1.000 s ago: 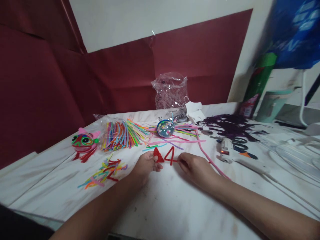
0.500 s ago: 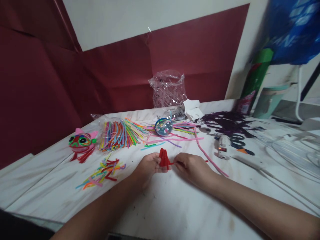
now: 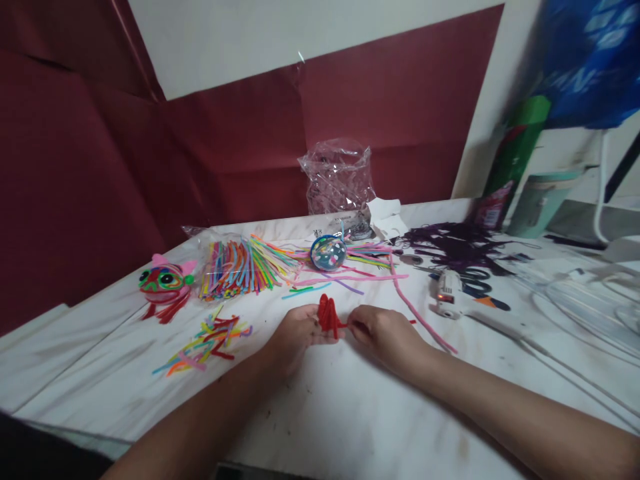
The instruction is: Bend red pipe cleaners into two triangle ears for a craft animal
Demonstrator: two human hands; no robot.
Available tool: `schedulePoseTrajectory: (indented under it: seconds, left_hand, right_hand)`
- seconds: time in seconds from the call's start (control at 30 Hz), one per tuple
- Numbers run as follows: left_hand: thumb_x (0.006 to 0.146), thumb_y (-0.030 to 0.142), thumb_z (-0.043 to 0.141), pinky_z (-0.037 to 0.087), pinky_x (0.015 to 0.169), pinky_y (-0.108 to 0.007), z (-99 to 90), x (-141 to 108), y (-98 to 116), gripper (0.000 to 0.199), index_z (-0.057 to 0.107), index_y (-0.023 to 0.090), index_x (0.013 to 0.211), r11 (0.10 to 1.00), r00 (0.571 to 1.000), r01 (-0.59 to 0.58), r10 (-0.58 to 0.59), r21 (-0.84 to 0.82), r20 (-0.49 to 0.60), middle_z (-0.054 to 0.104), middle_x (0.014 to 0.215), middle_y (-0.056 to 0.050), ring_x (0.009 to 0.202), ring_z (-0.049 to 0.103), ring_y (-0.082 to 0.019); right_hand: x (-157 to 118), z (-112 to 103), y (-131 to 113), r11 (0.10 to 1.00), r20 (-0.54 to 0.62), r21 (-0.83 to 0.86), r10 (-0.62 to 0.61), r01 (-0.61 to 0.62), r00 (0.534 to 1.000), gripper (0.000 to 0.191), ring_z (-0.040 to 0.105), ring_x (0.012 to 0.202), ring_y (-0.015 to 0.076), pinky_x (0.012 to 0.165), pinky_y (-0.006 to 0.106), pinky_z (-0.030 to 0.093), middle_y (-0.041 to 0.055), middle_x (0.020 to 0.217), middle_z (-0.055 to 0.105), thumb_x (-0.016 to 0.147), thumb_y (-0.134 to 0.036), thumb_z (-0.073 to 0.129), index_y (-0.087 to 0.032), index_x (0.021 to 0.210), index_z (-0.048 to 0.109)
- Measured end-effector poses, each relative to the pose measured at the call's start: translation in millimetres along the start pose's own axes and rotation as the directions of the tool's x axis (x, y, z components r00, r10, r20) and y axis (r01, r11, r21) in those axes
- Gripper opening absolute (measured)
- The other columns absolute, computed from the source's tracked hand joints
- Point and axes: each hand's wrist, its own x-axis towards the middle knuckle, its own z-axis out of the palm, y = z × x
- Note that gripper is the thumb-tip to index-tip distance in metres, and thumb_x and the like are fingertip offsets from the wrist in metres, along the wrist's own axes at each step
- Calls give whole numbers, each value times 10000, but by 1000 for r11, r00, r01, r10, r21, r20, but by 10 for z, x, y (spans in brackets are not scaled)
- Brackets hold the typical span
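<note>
A red pipe cleaner (image 3: 329, 316), bent into several tight upright folds, is between my two hands above the white marbled table (image 3: 350, 413). My left hand (image 3: 299, 330) is closed on the folded part from the left side. On the other side, my right hand (image 3: 376, 328) pinches the straight end that runs out of the folds. Beyond my hands a clear ball (image 3: 329, 254) with coloured bits lies on a spread of pipe cleaners. A long pink pipe cleaner (image 3: 417, 312) trails to the right of it.
To the left stand a colourful pig-like figure (image 3: 165, 287), a bag of pipe cleaners (image 3: 235, 270) and a pile of short cut pieces (image 3: 207, 347). Rightward lie a glue gun (image 3: 453, 297), scissors (image 3: 477, 281), purple shreds (image 3: 450, 243) and a green cup (image 3: 543, 203). A clear plastic bag (image 3: 337, 177) stands behind.
The red folds have tilted slightly and spread a little in my left hand. Both hands keep nearly the same place and grip.
</note>
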Motion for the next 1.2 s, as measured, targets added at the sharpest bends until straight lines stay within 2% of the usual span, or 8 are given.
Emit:
schedulePoseTrajectory:
  seconds: [0.13, 0.27, 0.57, 0.87, 1.03, 1.2]
  left_hand:
    - [645, 197, 609, 470, 773, -370, -26, 22, -44, 215, 606, 101, 837, 999, 999, -24, 23, 48, 33, 683, 808, -100, 743, 657, -213]
    - [700, 230, 596, 477, 782, -378, -63, 59, -112, 198, 596, 102, 851, 997, 997, -58, 54, 53, 59, 679, 846, -107, 748, 654, -202]
    - [695, 272, 634, 476, 778, -346, -26, 63, -110, 222, 602, 111, 845, 996, 995, -88, 88, 10, 55, 682, 842, -90, 744, 642, -181]
    - [672, 261, 647, 445, 808, -346, 16, 61, -107, 229, 617, 114, 845, 997, 995, -82, 82, 2, 57, 679, 820, -79, 741, 627, -174]
    - [629, 145, 586, 449, 749, -324, 18, 37, -66, 202, 624, 107, 824, 997, 996, -49, 54, -67, 75, 680, 791, -85, 703, 618, -169]
    - [584, 84, 519, 439, 730, -325, 16, 9, -2, 272, 627, 94, 834, 994, 996, -18, 26, -105, 81, 683, 784, -102, 724, 631, -191]
  right_hand:
    - [0, -1, -17, 1000, -5, 0, 21, -21, 1000, 175, 609, 632, 159, 549, 220, 363, 44, 726, 680, 788, -156, 461, -171, 743, 630]
    - [0, 6, -40, 999, -20, 22, 28, -28, 999, 162, 597, 651, 157, 565, 220, 360, 42, 737, 675, 774, -150, 474, -175, 747, 631]
    - [15, 60, -49, 984, -26, 140, 119, -114, 993, 137, 538, 603, 136, 558, 222, 350, 28, 702, 634, 752, -152, 489, -172, 696, 612]
    - [20, 67, -35, 992, -45, 87, 95, -91, 994, 143, 538, 644, 149, 584, 232, 358, 42, 723, 617, 767, -152, 474, -162, 693, 595]
    - [33, 53, -37, 997, -35, 33, 71, -70, 997, 141, 537, 668, 157, 598, 235, 360, 51, 717, 606, 769, -134, 461, -155, 693, 578]
    - [45, 36, -39, 997, -15, 34, 77, -76, 997, 155, 542, 670, 160, 603, 239, 364, 57, 722, 611, 778, -134, 445, -152, 705, 580]
